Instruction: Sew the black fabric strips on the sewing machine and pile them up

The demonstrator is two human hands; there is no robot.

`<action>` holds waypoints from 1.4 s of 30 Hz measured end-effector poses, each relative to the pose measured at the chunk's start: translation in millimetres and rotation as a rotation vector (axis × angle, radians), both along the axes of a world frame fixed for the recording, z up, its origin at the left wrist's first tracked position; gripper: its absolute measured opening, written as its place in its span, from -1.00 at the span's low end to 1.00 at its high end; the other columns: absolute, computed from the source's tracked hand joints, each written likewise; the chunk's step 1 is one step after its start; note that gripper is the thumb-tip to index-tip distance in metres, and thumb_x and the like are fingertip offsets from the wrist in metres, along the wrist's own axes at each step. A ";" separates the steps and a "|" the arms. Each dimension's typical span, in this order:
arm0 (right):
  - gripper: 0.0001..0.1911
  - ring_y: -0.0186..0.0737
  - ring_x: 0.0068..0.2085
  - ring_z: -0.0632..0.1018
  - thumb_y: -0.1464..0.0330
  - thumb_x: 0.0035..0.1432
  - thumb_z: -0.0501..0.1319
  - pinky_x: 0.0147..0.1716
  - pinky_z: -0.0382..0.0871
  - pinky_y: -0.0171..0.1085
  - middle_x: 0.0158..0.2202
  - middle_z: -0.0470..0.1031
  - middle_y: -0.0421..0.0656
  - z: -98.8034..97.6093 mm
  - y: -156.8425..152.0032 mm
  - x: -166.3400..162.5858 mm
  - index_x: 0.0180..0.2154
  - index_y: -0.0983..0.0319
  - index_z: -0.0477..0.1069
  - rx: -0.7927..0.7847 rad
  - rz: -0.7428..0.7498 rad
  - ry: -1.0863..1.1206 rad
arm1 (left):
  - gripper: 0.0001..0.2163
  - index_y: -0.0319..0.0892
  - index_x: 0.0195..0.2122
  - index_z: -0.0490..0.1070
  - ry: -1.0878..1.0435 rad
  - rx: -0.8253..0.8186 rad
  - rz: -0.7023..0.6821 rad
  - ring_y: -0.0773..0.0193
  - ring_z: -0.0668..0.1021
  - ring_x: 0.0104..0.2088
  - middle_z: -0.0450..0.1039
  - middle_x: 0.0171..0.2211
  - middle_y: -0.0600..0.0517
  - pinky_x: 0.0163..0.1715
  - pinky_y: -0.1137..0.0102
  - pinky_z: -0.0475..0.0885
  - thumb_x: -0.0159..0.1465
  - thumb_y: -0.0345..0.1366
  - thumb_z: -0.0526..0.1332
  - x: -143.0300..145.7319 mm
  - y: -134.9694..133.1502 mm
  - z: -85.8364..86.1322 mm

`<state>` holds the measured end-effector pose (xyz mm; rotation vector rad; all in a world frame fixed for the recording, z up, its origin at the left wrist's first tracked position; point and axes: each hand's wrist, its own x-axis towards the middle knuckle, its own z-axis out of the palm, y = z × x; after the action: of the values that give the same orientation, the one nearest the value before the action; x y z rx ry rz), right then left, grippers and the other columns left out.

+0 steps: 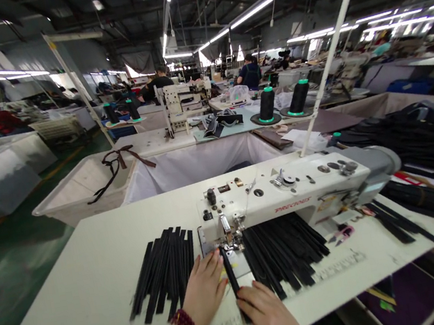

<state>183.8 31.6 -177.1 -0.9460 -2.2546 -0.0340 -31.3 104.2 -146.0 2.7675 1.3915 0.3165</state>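
A narrow black strip (230, 275) lies under the presser foot of a white sewing machine (285, 195). My left hand (204, 288), with a dark red bead bracelet on the wrist, rests flat on the table just left of the strip, fingers stretched toward the needle. My right hand (267, 316) presses down on the strip's near end, fingers curled over it. A fan of black strips (163, 273) lies left of the machine. Another heap of black strips (285, 251) sits under the machine arm on the right.
The white work table (79, 310) runs to the left. More black strips (420, 149) are piled at the far right. Black thread cones (266, 104) stand behind on another table. A white bin (79, 189) is at back left. Other people work at distant stations.
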 end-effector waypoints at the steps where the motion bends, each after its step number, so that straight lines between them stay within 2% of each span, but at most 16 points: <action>1: -0.69 -0.16 0.02 0.55 0.53 0.35 0.02 0.10 0.44 -0.09 -0.04 0.56 -0.02 -0.5 0.1 0.1 0.02 0.27 0.43 -0.001 -0.004 -0.006 | -0.61 -0.17 0.21 0.36 -0.001 -0.003 0.001 0.03 0.41 0.22 0.38 0.24 -0.13 0.25 -0.03 0.25 0.37 -0.30 0.13 0.4 0.7 1.1; 7: -0.63 -0.15 0.05 0.54 0.60 0.26 0.03 0.13 0.42 -0.07 -0.03 0.55 -0.03 0.9 -2.0 -1.0 0.03 0.28 0.42 -0.065 -0.005 -0.005 | -0.61 -0.22 0.20 0.36 0.016 -0.025 0.013 0.03 0.40 0.23 0.36 0.24 -0.15 0.25 -0.05 0.24 0.35 -0.36 0.10 5.3 0.4 7.0; 13: -0.60 -0.05 0.12 0.47 0.53 0.15 0.21 0.18 0.34 0.02 0.05 0.50 -0.03 7.3 -6.9 -3.3 0.04 0.21 0.42 -0.151 -0.070 -0.018 | -0.61 -0.20 0.19 0.37 0.016 -0.007 0.031 0.02 0.39 0.23 0.36 0.24 -0.17 0.24 -0.06 0.24 0.34 -0.37 0.09 7.7 -1.2 5.1; 19: -0.68 -0.10 0.07 0.52 0.37 0.25 0.25 0.20 0.31 -0.04 0.01 0.56 -0.07 2.5 -24.9 -2.5 0.05 0.23 0.43 -0.039 -0.114 -0.018 | -0.61 -0.18 0.21 0.36 0.000 0.012 -0.038 0.03 0.39 0.24 0.36 0.25 -0.15 0.25 -0.06 0.23 0.35 -0.35 0.10 3.8 -14.1 0.4; 24: -0.73 -0.10 0.06 0.53 0.37 0.31 0.18 0.27 0.21 -0.04 0.00 0.58 -0.09 9.1 -33.4 4.7 0.02 0.26 0.44 0.012 -0.064 -0.077 | -0.61 -0.20 0.20 0.36 -0.041 0.024 -0.068 0.00 0.41 0.23 0.37 0.24 -0.15 0.23 -0.06 0.27 0.35 -0.35 0.11 0.8 -15.6 -1.8; 29: -0.75 -0.12 0.06 0.53 0.38 0.34 0.15 0.35 0.00 0.00 -0.01 0.58 -0.11 22.1 -20.1 3.6 0.01 0.26 0.44 -0.030 -0.048 -0.076 | -0.63 -0.21 0.19 0.37 0.000 0.011 -0.056 0.00 0.41 0.23 0.36 0.25 -0.16 0.22 -0.04 0.29 0.36 -0.35 0.11 0.6 -3.0 0.0; 34: -0.80 -0.16 0.02 0.53 0.34 0.35 0.18 0.39 -0.18 -0.04 -0.09 0.60 -0.15 20.5 -3.7 -6.3 -0.04 0.23 0.46 -0.017 -0.095 0.055 | -0.63 -0.22 0.18 0.38 0.058 0.026 -0.044 -0.01 0.40 0.23 0.37 0.24 -0.18 0.22 -0.03 0.28 0.36 -0.34 0.10 -0.2 10.8 -1.5; 37: -0.81 -0.19 0.02 0.52 0.36 0.33 0.21 0.40 -0.22 -0.07 -0.09 0.59 -0.17 16.6 5.3 -11.0 -0.04 0.23 0.46 -0.045 -0.108 0.082 | -0.63 -0.25 0.18 0.37 0.065 0.027 -0.034 -0.03 0.40 0.23 0.40 0.21 -0.20 0.22 -0.03 0.29 0.36 -0.34 0.11 0.1 16.7 -3.1; 42: -0.79 -0.17 0.03 0.51 0.41 0.29 0.23 0.38 -0.16 0.05 -0.09 0.59 -0.14 12.6 22.3 -14.0 -0.03 0.23 0.47 -0.069 -0.126 -0.037 | -0.65 -0.28 0.14 0.39 0.040 0.022 -0.010 -0.04 0.43 0.19 0.45 0.15 -0.19 0.23 -0.05 0.28 0.35 -0.35 0.12 2.2 21.2 -5.4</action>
<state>169.7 53.9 -164.5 -1.1313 -2.2390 -0.0300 -29.1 125.3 -151.4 2.8128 1.3907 0.2791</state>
